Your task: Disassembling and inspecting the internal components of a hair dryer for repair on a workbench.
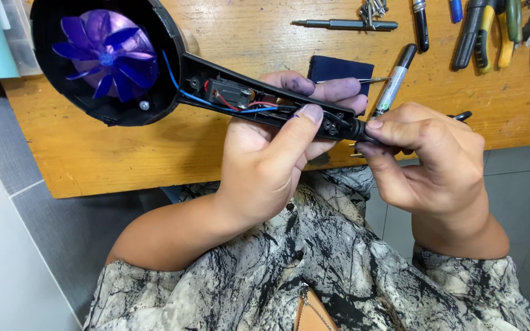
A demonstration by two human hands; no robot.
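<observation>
While the left hand (271, 178) wraps around the open handle of a black hair dryer shell (259, 104), thumb pressed on the inner edge, the right hand (427, 159) pinches the cord end of the handle (358, 130) between thumb and fingers. The shell hangs just over the near edge of the wooden bench (154, 159), its purple fan (107, 54) facing up. Blue and red wires (216, 101) lie loose beside the switch (228, 93); a hard tug at the cord end could likely pull them off or trap them under the thumb. Behind the hands lie a dark blue pad (338, 68), a marker (394, 79), a screwdriver bit (345, 24), screws (372, 8) and pliers (486, 30), close enough to be knocked.
</observation>
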